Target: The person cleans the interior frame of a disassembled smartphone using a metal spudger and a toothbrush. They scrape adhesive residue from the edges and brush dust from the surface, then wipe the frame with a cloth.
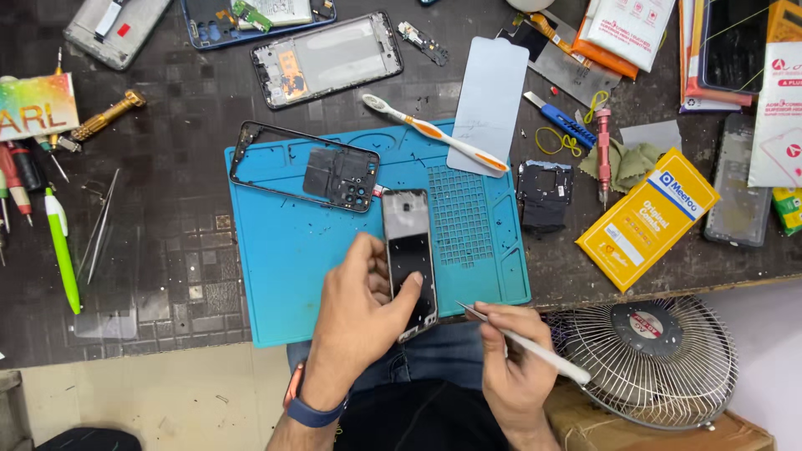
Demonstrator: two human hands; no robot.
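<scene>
The left hand (363,305) is closed around the lower part of a phone (409,259), thumb along one long edge and fingers curled over the other, pinning it face up on the near middle of the blue mat (284,276). The right hand (514,367), just off the mat's near right corner, has its fingers pinched shut on a thin white-handled tool (522,342) whose metal tip points at the phone's lower right edge, close to it; contact cannot be confirmed. Risk, as judged: if the tip enters the seam at a steep angle or is levered hard, the glass could crack or the tip could skid toward the left thumb, since that hand sits directly in line. The phone overhangs the mat's near edge slightly, so a slip of grip could drop it into the lap. Small loose specks on the mat could scratch the underside. On the mat's far left lies a black phone frame (305,171); a toothbrush (434,134) crosses its far right edge. Packaging: a yellow rectangular box (647,221) with a blue corner label lies right of the mat, tilted; white and orange flat packets (631,29) lie far right of the mat's top edge; a small card with rainbow colouring (38,104) stands well left of the mat.
</scene>
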